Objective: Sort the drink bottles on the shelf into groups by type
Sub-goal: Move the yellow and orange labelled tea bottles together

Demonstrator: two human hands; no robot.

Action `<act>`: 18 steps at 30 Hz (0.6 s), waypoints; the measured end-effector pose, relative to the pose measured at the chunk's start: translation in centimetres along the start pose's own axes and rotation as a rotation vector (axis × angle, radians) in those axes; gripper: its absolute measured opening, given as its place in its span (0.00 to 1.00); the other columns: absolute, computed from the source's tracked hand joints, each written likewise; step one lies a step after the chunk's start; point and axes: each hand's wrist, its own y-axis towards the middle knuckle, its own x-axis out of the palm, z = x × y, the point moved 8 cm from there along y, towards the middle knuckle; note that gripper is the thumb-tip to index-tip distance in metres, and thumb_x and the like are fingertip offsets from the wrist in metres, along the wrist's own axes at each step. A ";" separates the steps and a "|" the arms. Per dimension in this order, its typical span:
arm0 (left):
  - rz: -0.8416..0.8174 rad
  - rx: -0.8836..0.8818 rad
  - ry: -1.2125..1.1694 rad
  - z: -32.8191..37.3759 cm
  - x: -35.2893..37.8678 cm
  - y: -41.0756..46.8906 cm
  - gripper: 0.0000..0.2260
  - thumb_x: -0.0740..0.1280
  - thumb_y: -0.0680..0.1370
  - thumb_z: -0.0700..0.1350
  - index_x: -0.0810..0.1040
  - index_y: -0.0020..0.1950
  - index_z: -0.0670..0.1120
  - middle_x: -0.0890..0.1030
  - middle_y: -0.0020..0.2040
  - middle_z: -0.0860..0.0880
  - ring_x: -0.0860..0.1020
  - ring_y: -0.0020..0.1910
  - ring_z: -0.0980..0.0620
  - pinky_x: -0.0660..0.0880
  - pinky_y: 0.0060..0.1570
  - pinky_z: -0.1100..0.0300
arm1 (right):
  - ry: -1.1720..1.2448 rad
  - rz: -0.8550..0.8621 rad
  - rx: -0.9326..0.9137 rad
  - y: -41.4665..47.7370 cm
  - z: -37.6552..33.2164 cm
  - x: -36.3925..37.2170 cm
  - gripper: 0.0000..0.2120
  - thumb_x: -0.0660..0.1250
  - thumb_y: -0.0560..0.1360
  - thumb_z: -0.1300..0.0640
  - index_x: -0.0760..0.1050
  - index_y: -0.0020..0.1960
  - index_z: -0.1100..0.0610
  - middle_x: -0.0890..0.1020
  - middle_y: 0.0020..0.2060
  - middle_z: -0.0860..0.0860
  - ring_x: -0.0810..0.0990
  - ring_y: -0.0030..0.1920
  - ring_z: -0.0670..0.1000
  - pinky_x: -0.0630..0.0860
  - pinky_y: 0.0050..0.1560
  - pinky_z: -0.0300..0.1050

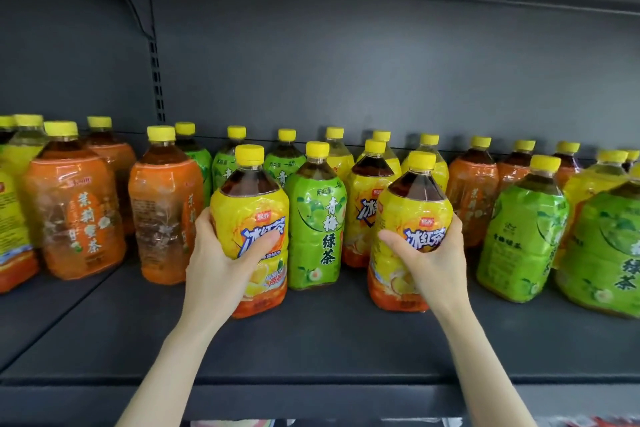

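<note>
Left hand [221, 253] grips left yellow bottle [249, 208], right hand [429, 255] grips right yellow bottle [412, 208]; both upright, caps up, bare shelf [329, 340] before them.

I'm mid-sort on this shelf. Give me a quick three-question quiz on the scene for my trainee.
1. True or false: the left hand grips the left yellow bottle and the right hand grips the right yellow bottle.
2. Which label colour stands directly between those two bottles? A orange, B green, C blue.
3. Fill in: every cap in view is ____.
Key: 1 true; 2 B, the green bottle; 3 yellow.
</note>
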 end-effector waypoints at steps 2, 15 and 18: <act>-0.003 -0.003 -0.069 0.8 0.0 -1.7 0.38 0.76 0.61 0.64 0.65 0.65 0.55 0.79 0.52 0.58 0.78 0.50 0.60 0.75 0.46 0.60 | 0.023 -0.012 -0.018 -0.9 -0.3 0.0 0.56 0.72 0.49 0.23 0.62 0.70 0.47 0.75 0.61 0.49 0.76 0.61 0.52 0.75 0.62 0.57; -0.073 -0.095 -0.349 2.3 1.6 -6.5 0.21 0.74 0.64 0.54 0.72 0.53 0.61 0.82 0.47 0.61 0.80 0.45 0.65 0.76 0.37 0.71 | 0.274 -0.163 0.048 -4.8 -1.2 -0.7 0.35 0.76 0.51 0.36 0.73 0.55 0.45 0.81 0.52 0.48 0.83 0.48 0.45 0.78 0.44 0.40; -0.064 -0.084 -0.364 2.4 1.7 -6.7 0.21 0.75 0.64 0.58 0.71 0.53 0.61 0.81 0.48 0.60 0.80 0.47 0.64 0.76 0.41 0.67 | 0.294 -0.194 0.033 -5.3 -2.1 -0.8 0.27 0.76 0.57 0.42 0.72 0.52 0.43 0.83 0.46 0.42 0.82 0.45 0.39 0.77 0.42 0.34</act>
